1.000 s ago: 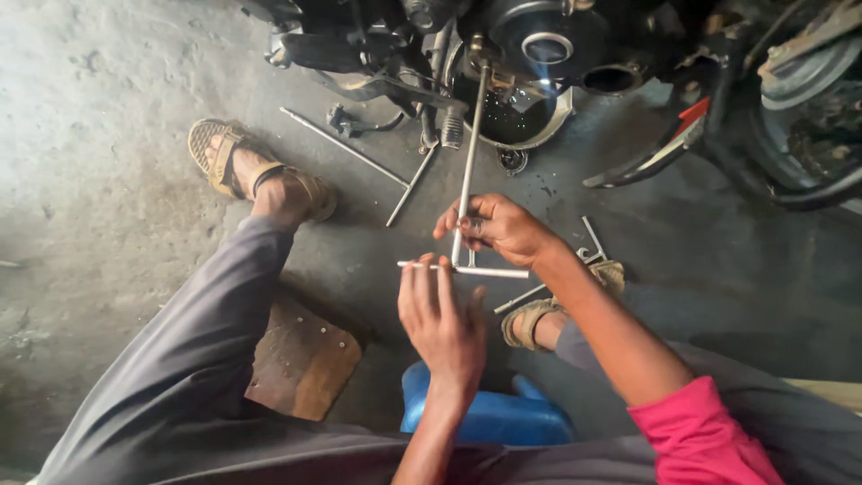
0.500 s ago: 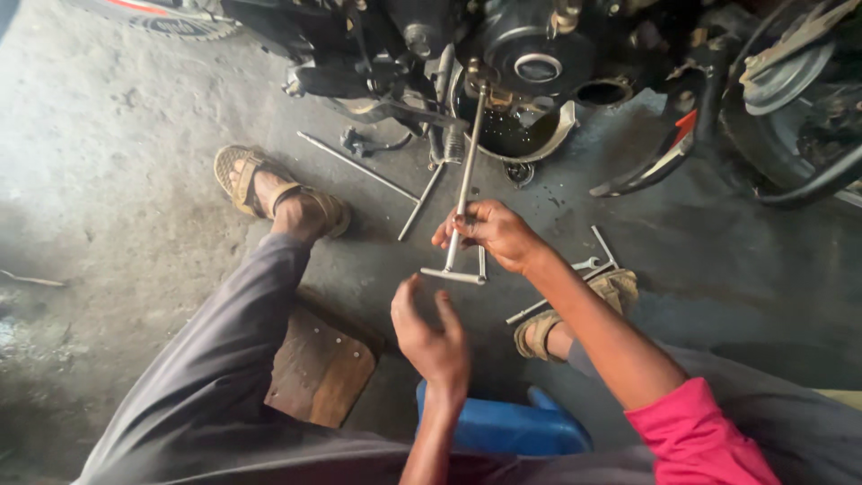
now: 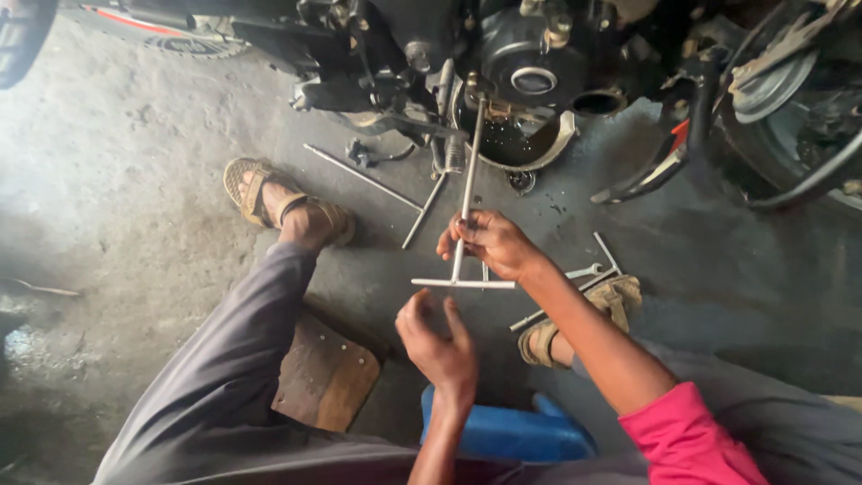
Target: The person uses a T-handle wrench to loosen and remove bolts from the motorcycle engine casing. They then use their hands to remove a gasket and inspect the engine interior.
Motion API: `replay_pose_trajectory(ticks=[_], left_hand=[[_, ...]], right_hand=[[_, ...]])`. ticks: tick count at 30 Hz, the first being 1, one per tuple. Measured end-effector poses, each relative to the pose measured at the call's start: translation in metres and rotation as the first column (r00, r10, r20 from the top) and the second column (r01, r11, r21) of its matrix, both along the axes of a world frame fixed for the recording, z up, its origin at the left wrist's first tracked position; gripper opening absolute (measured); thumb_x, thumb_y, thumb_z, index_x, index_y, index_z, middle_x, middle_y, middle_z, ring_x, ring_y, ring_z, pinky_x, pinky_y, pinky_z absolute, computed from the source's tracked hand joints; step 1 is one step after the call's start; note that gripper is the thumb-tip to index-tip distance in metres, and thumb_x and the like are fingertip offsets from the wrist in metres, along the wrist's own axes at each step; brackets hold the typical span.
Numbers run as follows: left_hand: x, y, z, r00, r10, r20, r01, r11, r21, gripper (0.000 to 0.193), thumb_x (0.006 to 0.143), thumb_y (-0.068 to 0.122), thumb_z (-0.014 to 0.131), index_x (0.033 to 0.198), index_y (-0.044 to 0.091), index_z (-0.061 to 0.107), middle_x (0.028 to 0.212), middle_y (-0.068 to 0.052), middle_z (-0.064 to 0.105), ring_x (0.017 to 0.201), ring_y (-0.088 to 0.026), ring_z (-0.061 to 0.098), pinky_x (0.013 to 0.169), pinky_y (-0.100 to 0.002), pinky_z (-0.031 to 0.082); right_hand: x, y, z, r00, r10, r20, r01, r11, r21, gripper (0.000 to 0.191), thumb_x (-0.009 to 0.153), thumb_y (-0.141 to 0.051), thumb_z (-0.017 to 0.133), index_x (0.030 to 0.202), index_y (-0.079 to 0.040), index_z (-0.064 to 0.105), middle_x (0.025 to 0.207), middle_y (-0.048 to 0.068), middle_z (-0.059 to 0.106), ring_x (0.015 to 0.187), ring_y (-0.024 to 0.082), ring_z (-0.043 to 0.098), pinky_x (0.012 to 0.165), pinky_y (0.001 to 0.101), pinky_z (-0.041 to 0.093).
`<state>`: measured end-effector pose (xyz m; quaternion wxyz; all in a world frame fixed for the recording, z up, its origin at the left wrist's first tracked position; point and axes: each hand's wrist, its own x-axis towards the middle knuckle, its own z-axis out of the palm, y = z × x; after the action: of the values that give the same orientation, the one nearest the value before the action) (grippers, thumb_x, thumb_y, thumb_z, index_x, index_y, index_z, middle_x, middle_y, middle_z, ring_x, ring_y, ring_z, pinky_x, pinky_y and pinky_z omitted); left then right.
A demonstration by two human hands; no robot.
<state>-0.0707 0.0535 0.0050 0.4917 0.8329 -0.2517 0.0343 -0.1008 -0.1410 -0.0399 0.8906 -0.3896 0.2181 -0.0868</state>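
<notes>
A long steel T-handle wrench (image 3: pixel 467 193) runs from the motorcycle engine (image 3: pixel 530 81) down toward me, its cross handle (image 3: pixel 463 284) level near my hands. My right hand (image 3: pixel 489 242) is closed around the shaft just above the cross handle. My left hand (image 3: pixel 435 346) hovers just below the cross handle, fingers curled and apart, holding nothing. The wrench's far end meets the underside of the engine.
Another T-handle tool (image 3: pixel 386 189) and small parts lie on the concrete floor by my left sandalled foot (image 3: pixel 269 202). More wrenches (image 3: pixel 588 274) lie by my right foot (image 3: pixel 584 314). A wooden block (image 3: pixel 323 373) and a blue container (image 3: pixel 507 431) sit between my legs. A wheel (image 3: pixel 799 99) stands right.
My left hand let go of the cross handle and dropped below it. The right hand kept its grip on the shaft. The view shifted so the engine sits lower in frame.
</notes>
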Motion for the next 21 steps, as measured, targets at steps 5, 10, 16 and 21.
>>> replay_pose_trajectory(ticks=[5, 10, 16, 21], left_hand=[[0.015, -0.017, 0.000, 0.973, -0.213, -0.085, 0.222, 0.970, 0.103, 0.032, 0.094, 0.018, 0.064, 0.121, 0.000, 0.065, 0.113, -0.021, 0.071, 0.101, -0.039, 0.071, 0.084, -0.047, 0.057], [0.015, -0.022, -0.024, -0.022, -0.587, -0.810, -0.366, 0.758, -0.540, 0.046, 0.103, 0.034, 0.053, 0.113, -0.010, 0.063, 0.100, -0.027, 0.073, 0.091, -0.039, 0.074, 0.078, -0.046, 0.061], [0.000, 0.008, -0.013, 0.840, -0.074, -0.537, -0.050, 0.976, -0.213, 0.044, 0.108, 0.030, 0.054, 0.112, -0.012, 0.068, 0.096, -0.027, 0.074, 0.086, -0.038, 0.073, 0.075, -0.043, 0.060], [0.012, -0.006, -0.013, 0.983, -0.144, -0.113, 0.153, 0.986, 0.072, 0.041, 0.106, 0.028, 0.057, 0.115, -0.009, 0.071, 0.094, -0.022, 0.077, 0.085, -0.036, 0.073, 0.073, -0.042, 0.059]], right_hand=[[0.001, 0.001, -0.006, 1.000, 0.002, 0.010, -0.001, 0.999, -0.051, 0.020, 0.101, -0.025, 0.064, 0.097, -0.006, 0.063, 0.106, 0.017, 0.073, 0.100, 0.025, 0.070, 0.089, 0.0406, 0.058], [0.009, 0.003, -0.006, 1.000, -0.014, -0.001, 0.014, 0.999, -0.045, 0.020, 0.100, -0.026, 0.065, 0.096, -0.006, 0.064, 0.107, 0.018, 0.073, 0.103, 0.027, 0.071, 0.093, 0.0410, 0.056], [0.009, 0.000, 0.000, 1.000, -0.018, 0.002, 0.018, 0.997, -0.070, 0.028, 0.100, -0.031, 0.064, 0.091, -0.005, 0.065, 0.102, 0.018, 0.074, 0.101, 0.028, 0.073, 0.092, 0.0416, 0.056], [0.009, 0.002, 0.001, 0.997, -0.071, -0.040, 0.067, 0.994, -0.089, 0.028, 0.102, -0.030, 0.063, 0.092, -0.003, 0.065, 0.101, 0.019, 0.073, 0.101, 0.029, 0.072, 0.092, 0.0415, 0.055]])
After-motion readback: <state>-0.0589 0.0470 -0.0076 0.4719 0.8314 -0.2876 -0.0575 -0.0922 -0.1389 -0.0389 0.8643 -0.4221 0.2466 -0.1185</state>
